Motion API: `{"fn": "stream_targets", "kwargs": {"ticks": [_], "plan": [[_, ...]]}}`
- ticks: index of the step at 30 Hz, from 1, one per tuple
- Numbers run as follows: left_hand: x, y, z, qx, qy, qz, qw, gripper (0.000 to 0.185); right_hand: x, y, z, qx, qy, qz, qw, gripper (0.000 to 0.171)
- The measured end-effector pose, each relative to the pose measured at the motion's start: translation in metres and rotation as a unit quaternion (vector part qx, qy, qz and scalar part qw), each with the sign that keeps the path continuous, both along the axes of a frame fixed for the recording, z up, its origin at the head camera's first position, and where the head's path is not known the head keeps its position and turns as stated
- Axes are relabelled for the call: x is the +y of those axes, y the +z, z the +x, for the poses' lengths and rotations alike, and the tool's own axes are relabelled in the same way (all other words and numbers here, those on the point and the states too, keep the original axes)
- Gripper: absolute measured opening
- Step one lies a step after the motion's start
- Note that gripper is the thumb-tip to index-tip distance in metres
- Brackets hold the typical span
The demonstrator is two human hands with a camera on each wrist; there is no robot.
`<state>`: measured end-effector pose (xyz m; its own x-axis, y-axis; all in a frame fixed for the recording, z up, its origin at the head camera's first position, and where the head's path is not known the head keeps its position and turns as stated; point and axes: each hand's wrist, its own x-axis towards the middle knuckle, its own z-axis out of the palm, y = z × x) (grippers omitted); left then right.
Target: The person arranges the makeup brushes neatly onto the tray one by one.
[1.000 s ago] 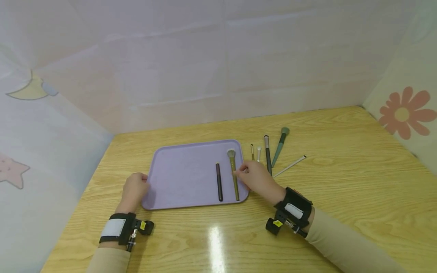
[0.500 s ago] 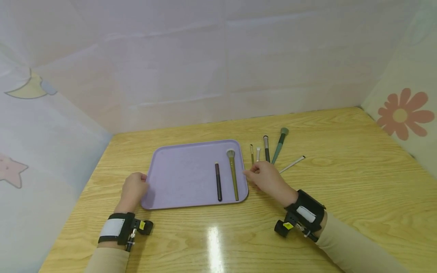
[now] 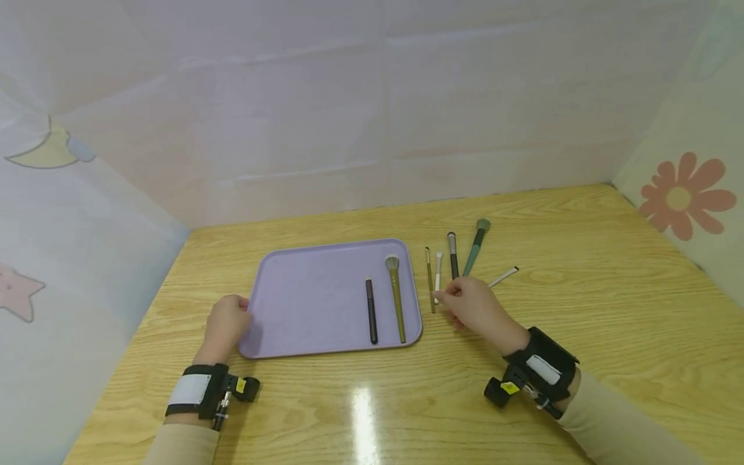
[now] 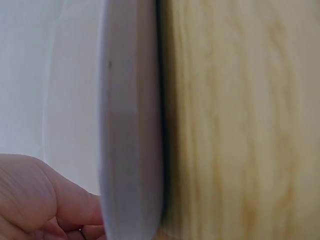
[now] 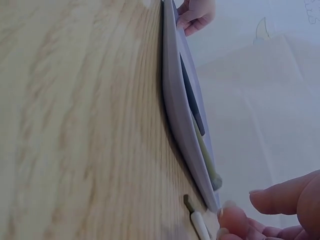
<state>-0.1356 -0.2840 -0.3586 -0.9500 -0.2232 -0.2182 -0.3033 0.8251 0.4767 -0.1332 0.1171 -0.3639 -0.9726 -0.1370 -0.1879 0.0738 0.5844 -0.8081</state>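
A yellow wood-grain desk (image 3: 308, 407) bears a rectangular lilac plastic-looking tray (image 3: 314, 300). The left hand (image 3: 225, 323) grips it at the left; the right hand (image 3: 479, 313), thumb and forefinger parted, holds nothing. On the tray lie a long olive-handled brush (image 3: 397, 297) and a shorter dark rod (image 3: 371, 313); a small white brush (image 3: 438, 274) lies near the right fingertips (image 5: 233, 219).

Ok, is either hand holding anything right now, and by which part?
The left hand grips the purple rectangular tray by its left rim. The right hand appears to hold nothing; its fingers are parted near the slim white brush.
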Motion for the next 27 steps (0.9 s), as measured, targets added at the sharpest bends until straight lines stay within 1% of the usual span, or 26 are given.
{"fn": "stream_targets", "kwargs": {"ticks": [10,14,17,20,27], "plan": [[-0.001,0.000,0.000,0.001,-0.002,-0.002,1.0000,0.037,0.023,-0.006,0.001,0.000,-0.002,-0.002,1.000,0.032],[-0.001,-0.001,0.000,-0.001,0.000,0.000,1.0000,0.037,0.032,-0.009,0.000,-0.002,-0.009,0.021,1.000,0.035],[-0.001,-0.002,0.000,-0.002,0.002,-0.002,1.0000,0.037,0.039,-0.010,-0.001,-0.002,-0.015,0.036,0.999,0.034],[-0.001,-0.003,0.000,-0.004,0.005,-0.002,1.0000,0.037,0.044,-0.011,-0.002,-0.002,-0.013,0.047,0.999,0.034],[-0.002,-0.004,-0.001,0.002,0.001,-0.004,1.0000,0.037,0.051,-0.011,-0.005,-0.018,-0.016,0.064,0.998,0.034]]}}
